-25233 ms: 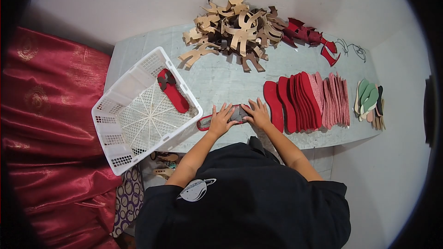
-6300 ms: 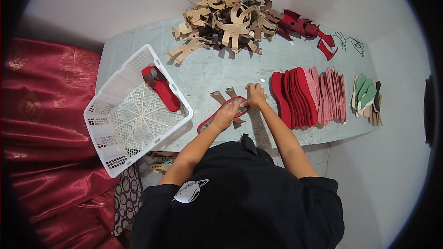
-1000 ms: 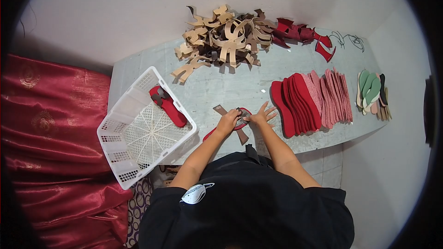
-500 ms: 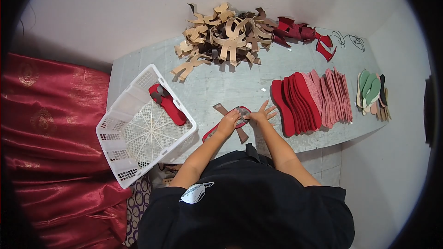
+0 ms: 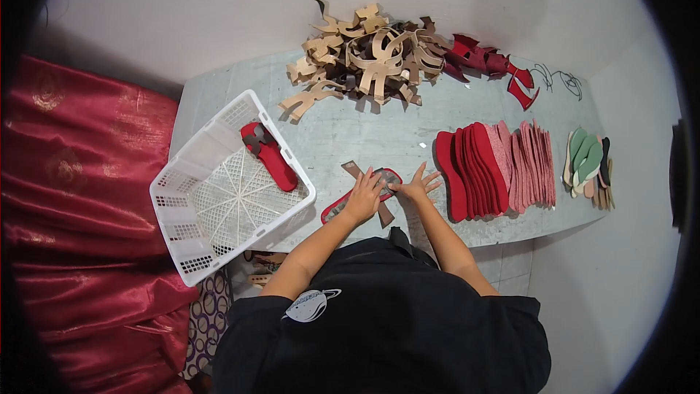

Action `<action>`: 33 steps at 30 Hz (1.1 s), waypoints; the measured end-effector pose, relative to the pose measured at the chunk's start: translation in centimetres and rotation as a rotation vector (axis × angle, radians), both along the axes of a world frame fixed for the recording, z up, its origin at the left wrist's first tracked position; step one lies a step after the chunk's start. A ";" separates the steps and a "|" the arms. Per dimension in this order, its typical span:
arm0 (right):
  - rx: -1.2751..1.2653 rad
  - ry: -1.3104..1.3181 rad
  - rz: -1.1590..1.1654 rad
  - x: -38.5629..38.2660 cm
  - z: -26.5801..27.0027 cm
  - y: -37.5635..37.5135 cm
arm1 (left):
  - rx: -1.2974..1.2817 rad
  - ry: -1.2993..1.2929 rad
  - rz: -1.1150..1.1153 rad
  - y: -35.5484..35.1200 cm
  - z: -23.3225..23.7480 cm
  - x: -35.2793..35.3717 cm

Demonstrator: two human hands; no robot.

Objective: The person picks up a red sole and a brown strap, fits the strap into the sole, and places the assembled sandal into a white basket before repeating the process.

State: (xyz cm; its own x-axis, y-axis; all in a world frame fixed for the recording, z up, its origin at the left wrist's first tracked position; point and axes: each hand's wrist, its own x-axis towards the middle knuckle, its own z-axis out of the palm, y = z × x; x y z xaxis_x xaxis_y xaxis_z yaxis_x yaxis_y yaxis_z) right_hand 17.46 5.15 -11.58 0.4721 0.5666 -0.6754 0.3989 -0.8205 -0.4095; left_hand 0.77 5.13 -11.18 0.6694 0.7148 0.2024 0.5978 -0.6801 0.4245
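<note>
A red-rimmed sole with a grey upper face lies slanted on the table in front of me. A brown strap crosses it, its two ends sticking out on either side. My left hand rests flat over the middle of the sole and strap, fingers extended. Beside it, my right hand has its fingers spread, with the thumb touching the sole's upper right part.
A white basket at the left holds a red sandal. Tan and brown straps are piled at the back, beside red straps. Red soles, pink soles and green soles stand at the right.
The view has shifted slightly. My left hand's fingers look more spread over the sole and strap; my right hand stays beside it.
</note>
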 end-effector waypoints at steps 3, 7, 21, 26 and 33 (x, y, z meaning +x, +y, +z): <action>0.013 -0.036 0.029 0.1 -1.0 -0.1 | -0.013 0.032 0.039 -0.5 -0.1 -0.2; 0.004 -0.015 0.024 0.1 -0.3 0.1 | -0.111 0.060 0.101 -0.9 -0.1 -0.6; 0.014 -0.031 -0.024 -1.0 0.6 0.4 | -0.163 0.139 0.143 -1.3 -0.1 -1.2; 0.015 -0.054 -0.035 -1.0 -0.5 0.6 | -0.218 0.145 0.171 -1.5 0.1 -1.2; 0.063 -0.183 0.110 -1.7 0.4 0.9 | -0.194 0.191 0.128 -2.0 -0.5 -1.4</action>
State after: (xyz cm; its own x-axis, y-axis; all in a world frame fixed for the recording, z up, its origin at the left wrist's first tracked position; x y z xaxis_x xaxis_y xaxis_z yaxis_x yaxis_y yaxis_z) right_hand 15.75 6.06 -11.20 0.5161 0.6602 -0.5457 0.5571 -0.7426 -0.3716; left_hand -0.65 3.15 -11.66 0.5839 0.8090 -0.0672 0.7552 -0.5109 0.4107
